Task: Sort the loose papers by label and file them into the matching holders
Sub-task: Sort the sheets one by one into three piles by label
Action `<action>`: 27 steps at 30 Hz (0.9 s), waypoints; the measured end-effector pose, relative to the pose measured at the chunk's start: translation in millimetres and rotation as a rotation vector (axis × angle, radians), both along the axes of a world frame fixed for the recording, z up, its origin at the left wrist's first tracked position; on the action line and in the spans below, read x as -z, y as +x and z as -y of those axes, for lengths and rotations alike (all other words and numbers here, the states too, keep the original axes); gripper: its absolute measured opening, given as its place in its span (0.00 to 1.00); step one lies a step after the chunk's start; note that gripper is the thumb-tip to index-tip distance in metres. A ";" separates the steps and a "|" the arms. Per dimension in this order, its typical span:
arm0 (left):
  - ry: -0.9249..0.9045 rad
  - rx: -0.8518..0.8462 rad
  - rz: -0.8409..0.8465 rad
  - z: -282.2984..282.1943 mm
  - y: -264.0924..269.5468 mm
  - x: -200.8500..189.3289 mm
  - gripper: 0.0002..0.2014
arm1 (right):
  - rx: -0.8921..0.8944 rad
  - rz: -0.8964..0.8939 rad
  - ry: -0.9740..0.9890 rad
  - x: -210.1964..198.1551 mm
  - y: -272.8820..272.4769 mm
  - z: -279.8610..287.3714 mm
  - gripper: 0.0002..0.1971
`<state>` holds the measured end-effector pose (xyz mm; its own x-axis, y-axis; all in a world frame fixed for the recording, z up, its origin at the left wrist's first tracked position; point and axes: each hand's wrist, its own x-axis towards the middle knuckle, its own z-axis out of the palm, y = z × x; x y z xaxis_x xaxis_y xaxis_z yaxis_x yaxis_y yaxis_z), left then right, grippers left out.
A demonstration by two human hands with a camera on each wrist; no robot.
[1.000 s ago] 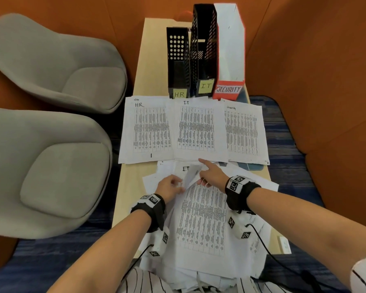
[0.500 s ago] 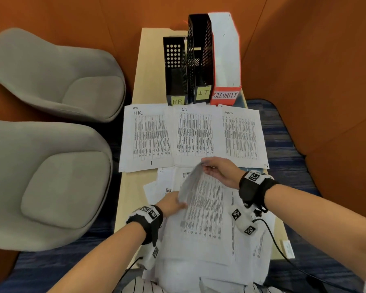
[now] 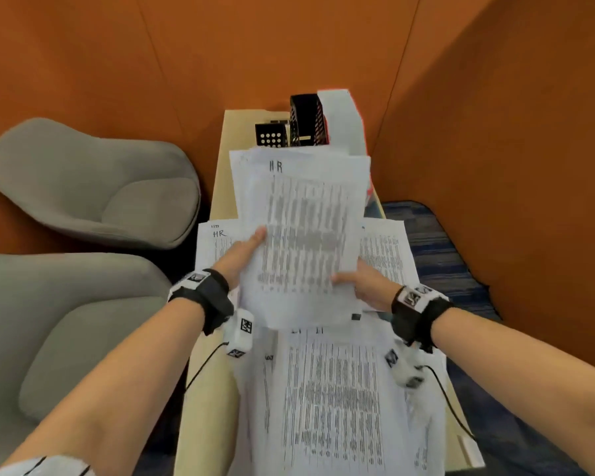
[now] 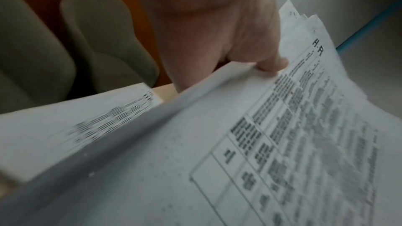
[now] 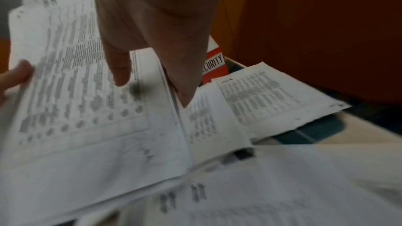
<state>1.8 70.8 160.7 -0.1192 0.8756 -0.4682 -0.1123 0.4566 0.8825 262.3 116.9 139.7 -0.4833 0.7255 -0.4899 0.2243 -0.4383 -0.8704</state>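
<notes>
Both hands hold up a bundle of printed sheets (image 3: 303,235) headed HR, raised above the table. My left hand (image 3: 246,255) grips its left edge, thumb on top (image 4: 272,63). My right hand (image 3: 361,286) pinches the lower right edge, thumb on the page (image 5: 119,70). Under the bundle lie sorted stacks: an HR stack (image 3: 217,249) at left and a Security stack (image 3: 385,255) at right; the middle one is hidden. A loose pile (image 3: 334,400) lies near me. Three holders stand at the table's far end: two black ones (image 3: 272,134) (image 3: 306,121) and a red-and-white SECURITY one (image 5: 214,65).
Two grey upholstered chairs (image 3: 100,187) (image 3: 49,338) stand to the left of the narrow wooden table (image 3: 207,424). Orange walls enclose the back and right. A dark teal object (image 5: 313,130) lies under the Security stack. Cables run from my wrist cameras.
The hands went from leafing through the near pile to lifting a bundle of HR sheets up and away from me; it now covers the holders' labels and the middle stack.
</notes>
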 end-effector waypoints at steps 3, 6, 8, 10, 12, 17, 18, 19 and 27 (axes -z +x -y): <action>0.020 0.041 -0.058 -24.2 -5.4 -29.1 0.24 | 0.156 -0.067 0.082 -26.7 -26.8 -31.0 0.22; 0.015 -0.038 -0.160 -34.7 -23.0 -25.6 0.29 | 0.297 -0.119 0.156 -46.6 -42.7 -58.5 0.23; -0.007 -0.040 -0.174 -38.9 -30.1 -19.2 0.21 | 0.305 -0.140 0.172 -56.0 -49.8 -67.9 0.23; -0.018 -0.069 -0.207 -40.5 -34.0 -11.9 0.20 | 0.224 -0.061 0.214 -59.3 -57.5 -68.7 0.21; -0.041 -0.162 -0.352 -38.6 -40.5 -3.2 0.20 | 0.105 0.054 0.231 -53.4 -62.8 -65.3 0.19; -0.310 -0.149 -0.688 -3.9 -65.3 50.9 0.18 | -0.079 0.462 0.181 -0.8 -54.3 -51.2 0.23; -0.377 -0.107 -0.760 5.4 -69.4 61.2 0.17 | -0.206 0.592 0.189 11.8 -50.0 -46.4 0.23; -0.438 -0.049 -0.826 13.5 -72.4 69.5 0.16 | -0.349 0.728 0.198 21.5 -46.1 -38.8 0.22; -0.477 0.005 -0.814 28.5 -101.3 146.6 0.17 | -0.900 1.175 0.232 114.0 -21.5 10.5 0.34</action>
